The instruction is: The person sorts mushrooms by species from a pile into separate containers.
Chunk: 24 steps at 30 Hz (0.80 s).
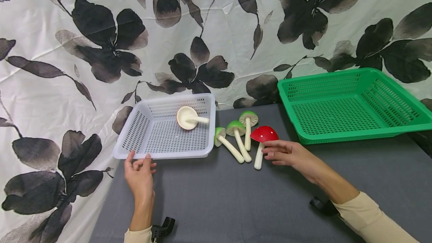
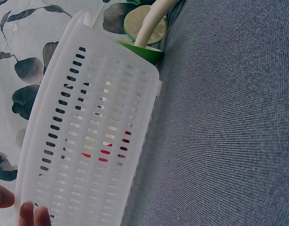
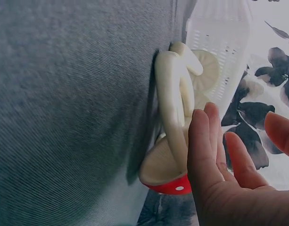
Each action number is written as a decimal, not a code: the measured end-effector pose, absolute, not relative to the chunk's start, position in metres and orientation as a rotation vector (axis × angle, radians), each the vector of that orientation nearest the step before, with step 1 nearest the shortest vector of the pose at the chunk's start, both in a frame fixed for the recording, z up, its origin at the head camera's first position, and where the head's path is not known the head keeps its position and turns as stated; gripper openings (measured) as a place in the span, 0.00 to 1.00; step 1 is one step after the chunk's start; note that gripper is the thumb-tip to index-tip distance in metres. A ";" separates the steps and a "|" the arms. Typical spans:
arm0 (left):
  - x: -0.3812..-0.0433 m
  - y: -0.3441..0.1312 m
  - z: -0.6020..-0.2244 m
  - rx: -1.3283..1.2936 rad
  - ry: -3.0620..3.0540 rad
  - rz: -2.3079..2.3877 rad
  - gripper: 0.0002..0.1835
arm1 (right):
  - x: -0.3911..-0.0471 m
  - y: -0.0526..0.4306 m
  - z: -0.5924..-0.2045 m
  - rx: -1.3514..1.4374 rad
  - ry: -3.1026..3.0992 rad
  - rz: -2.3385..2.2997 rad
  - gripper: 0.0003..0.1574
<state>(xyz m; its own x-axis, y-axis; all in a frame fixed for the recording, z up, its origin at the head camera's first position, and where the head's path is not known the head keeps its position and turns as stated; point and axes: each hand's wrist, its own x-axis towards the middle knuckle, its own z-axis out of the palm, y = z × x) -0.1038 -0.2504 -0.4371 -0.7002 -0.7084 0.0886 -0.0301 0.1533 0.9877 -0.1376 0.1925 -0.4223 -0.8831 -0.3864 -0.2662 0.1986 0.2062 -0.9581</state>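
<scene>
Cream sleeves [image 1: 374,216] lay nearest the lens, a black wrist device [image 1: 163,228] by the left cuff. Red-capped toy mushroom [image 1: 264,134] lay on the grey cloth [image 1: 236,205], right of three green-capped mushrooms [image 1: 231,149]. Right hand [image 1: 295,156] was loosely spread over it, fingers nearly straight across the stem just below the cap, thumb well apart; nothing gripped, contact uncertain. Judgement: best hold was high on the stem, thumb opposing fingertips, avoiding the neighbouring stems; the smooth finish might slip, the broad cap might tip

Left hand [image 1: 140,175] had thumb and a fingertip at the near-left rim of the white slotted basket [image 1: 165,156]; could not tell whether it pinched the rim or merely touched. Light steadying seemed enough

White basket held one upturned mushroom [image 1: 186,118], cream underside showing, red through the slots in the left wrist view, stem towards the right wall. Green slotted basket [image 1: 357,134] stood beyond the right hand, grid floor visible; floral curtain [image 1: 202,3] behind both
</scene>
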 end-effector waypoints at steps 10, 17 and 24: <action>-0.105 -0.251 -0.439 0.709 -1.891 -1.574 0.34 | -0.134 0.192 -0.436 -0.240 2.015 -1.740 0.39; -0.105 -0.249 -0.438 0.714 -1.893 -1.567 0.34 | -0.136 0.189 -0.437 -0.258 2.021 -1.718 0.39; -0.104 -0.250 -0.438 0.717 -1.904 -1.571 0.35 | -0.136 0.187 -0.436 -0.257 2.064 -1.650 0.39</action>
